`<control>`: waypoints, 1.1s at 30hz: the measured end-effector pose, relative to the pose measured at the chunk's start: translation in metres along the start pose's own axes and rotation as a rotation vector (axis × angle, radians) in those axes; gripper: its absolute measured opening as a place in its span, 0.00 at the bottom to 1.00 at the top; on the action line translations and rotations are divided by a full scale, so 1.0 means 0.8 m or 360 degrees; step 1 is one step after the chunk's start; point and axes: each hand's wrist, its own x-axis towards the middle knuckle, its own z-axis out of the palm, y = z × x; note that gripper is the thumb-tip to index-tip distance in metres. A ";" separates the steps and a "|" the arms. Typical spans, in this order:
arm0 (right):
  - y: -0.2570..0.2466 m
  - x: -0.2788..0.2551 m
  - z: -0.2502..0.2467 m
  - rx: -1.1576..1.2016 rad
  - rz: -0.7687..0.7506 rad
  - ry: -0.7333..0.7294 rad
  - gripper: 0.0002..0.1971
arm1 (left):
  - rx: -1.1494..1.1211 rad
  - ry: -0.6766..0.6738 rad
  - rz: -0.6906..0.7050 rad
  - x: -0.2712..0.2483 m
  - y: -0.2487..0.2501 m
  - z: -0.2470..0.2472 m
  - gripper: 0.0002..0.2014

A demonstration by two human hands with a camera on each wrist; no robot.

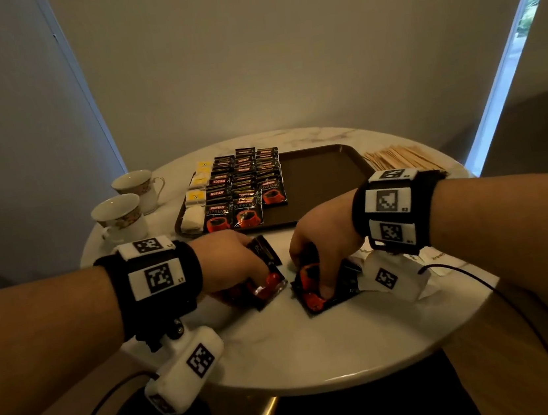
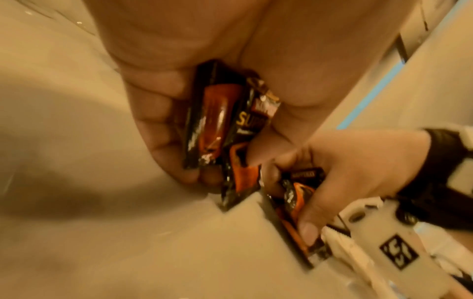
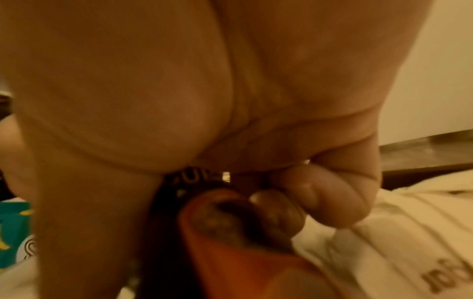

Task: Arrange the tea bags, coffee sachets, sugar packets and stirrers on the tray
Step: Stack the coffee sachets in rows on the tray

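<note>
A brown tray (image 1: 323,173) sits on the round marble table (image 1: 283,351). Its left half holds rows of black coffee sachets (image 1: 246,190) with a column of tea bags (image 1: 195,196) beside them. My left hand (image 1: 234,264) grips a bunch of black-and-red coffee sachets (image 2: 225,125) just in front of the tray. My right hand (image 1: 319,253) reaches down on a small pile of coffee sachets (image 1: 321,291) on the table, its thumb and fingers curled round one (image 3: 230,232). Wooden stirrers (image 1: 397,157) lie right of the tray. White sugar packets (image 3: 409,242) lie under my right wrist.
Two patterned teacups (image 1: 127,204) stand at the table's left edge. Wrist cameras and black cables (image 1: 482,285) hang by both wrists. A wall stands behind the table, a bright window strip (image 1: 515,50) at right. The tray's right half is bare.
</note>
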 end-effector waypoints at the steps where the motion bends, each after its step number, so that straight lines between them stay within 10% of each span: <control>1: 0.001 0.003 -0.002 0.0033 -0.0004 0.0036 0.26 | -0.0141 0.0022 0.0001 0.002 -0.003 -0.004 0.15; 10: 0.024 0.021 -0.025 0.0918 -0.0130 0.0513 0.13 | -0.0909 0.0137 0.0221 0.018 -0.017 -0.025 0.16; 21: 0.048 0.055 -0.035 0.2451 -0.0702 0.0820 0.23 | -0.1803 0.0438 0.0362 0.066 0.005 -0.043 0.13; 24: 0.054 0.067 -0.039 0.2698 -0.0738 0.0980 0.24 | -0.1889 0.0411 0.0351 0.078 0.014 -0.052 0.11; 28: 0.048 0.089 -0.045 0.2785 -0.0729 0.1121 0.25 | -0.1846 0.0067 0.0477 0.087 0.033 -0.052 0.32; 33: 0.050 0.104 -0.057 0.2745 -0.0678 0.1271 0.26 | -0.1967 0.0152 0.0442 0.108 0.048 -0.058 0.16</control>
